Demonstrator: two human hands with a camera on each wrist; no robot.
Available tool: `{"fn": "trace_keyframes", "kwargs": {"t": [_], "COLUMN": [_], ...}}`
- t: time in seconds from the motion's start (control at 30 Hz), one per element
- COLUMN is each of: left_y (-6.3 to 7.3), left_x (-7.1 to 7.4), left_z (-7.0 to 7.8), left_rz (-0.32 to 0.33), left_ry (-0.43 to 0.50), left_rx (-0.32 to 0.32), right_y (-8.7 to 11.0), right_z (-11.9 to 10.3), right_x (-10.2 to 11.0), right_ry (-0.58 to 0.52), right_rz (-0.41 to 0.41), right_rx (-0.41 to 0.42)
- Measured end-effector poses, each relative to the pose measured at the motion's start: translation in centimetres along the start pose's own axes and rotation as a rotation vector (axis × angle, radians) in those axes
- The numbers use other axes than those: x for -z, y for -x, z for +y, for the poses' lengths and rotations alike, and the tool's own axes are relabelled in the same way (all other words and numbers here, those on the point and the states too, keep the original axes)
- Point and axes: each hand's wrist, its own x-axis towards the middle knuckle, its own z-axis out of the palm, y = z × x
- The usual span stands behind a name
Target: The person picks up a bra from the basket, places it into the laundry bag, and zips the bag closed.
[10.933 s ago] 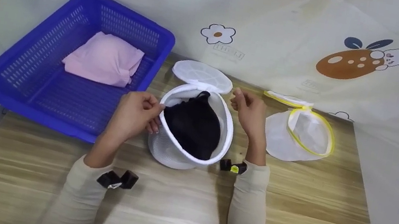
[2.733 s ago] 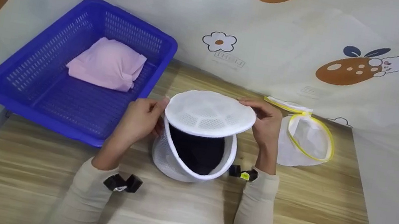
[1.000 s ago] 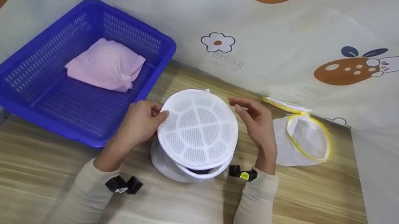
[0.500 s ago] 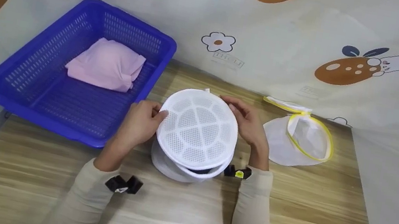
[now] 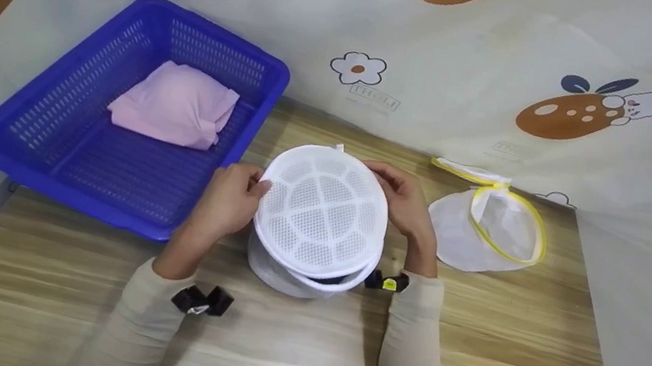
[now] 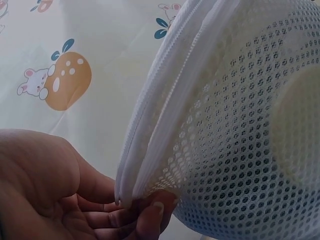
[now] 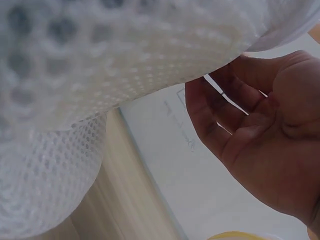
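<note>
A white mesh laundry bag (image 5: 274,274) stands at the middle of the table, its round lid (image 5: 321,212) laid over the opening. At the near side a gap is left between lid and rim, where a sliver of the black bra (image 5: 331,279) shows; the rest is hidden. My left hand (image 5: 228,200) pinches the bag's left edge, where the left wrist view shows the two zip edges (image 6: 150,115) side by side. At the far right edge, my right hand (image 5: 400,201) holds the rim between thumb and fingers, the fingertips partly hidden behind it.
To the left is a blue plastic basket (image 5: 115,217) with a folded pink bra-like garment (image 5: 177,105) in it. A second white mesh bag with yellow trim (image 5: 457,231) lies right of my right hand, its lid open. A patterned sheet (image 5: 452,65) closes off the back.
The lid has come down over the bag's opening, covering most of the black bra. Over the last second my right hand moved left onto the rim; my left hand stayed put.
</note>
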Motion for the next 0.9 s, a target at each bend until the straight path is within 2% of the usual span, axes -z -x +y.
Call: {"fn": "trace_keyframes", "kwargs": {"t": [0.13, 0.27, 0.37, 0.57, 0.77, 0.9], "left_y": [0.0, 0.0, -0.1, -0.1, 0.3, 0.5], "left_x": [0.0, 0.0, 0.1, 0.5, 0.5, 0.3], "left_z": [0.1, 0.1, 0.0, -0.1, -0.2, 0.0], "left_rz": [-0.003, -0.013, -0.022, -0.06, -0.135, -0.184], "left_ry": [-0.011, -0.006, -0.009, 0.003, -0.018, -0.044], "left_rx": [-0.004, -0.002, -0.001, 0.023, 0.0, -0.01], "right_y": [0.0, 0.1, 0.2, 0.3, 0.4, 0.4], "right_z": [-0.4, -0.7, -1.1, -2.0, -2.7, -3.1], "right_x": [0.1, 0.2, 0.2, 0.1, 0.0, -0.2], "right_ry": [0.001, -0.063, -0.072, 0.033, 0.12, 0.125], "right_rz": [0.024, -0.002, -0.043, -0.102, -0.054, -0.036], "right_rx": [-0.049, -0.107, -0.143, -0.131, -0.1, -0.136]}}
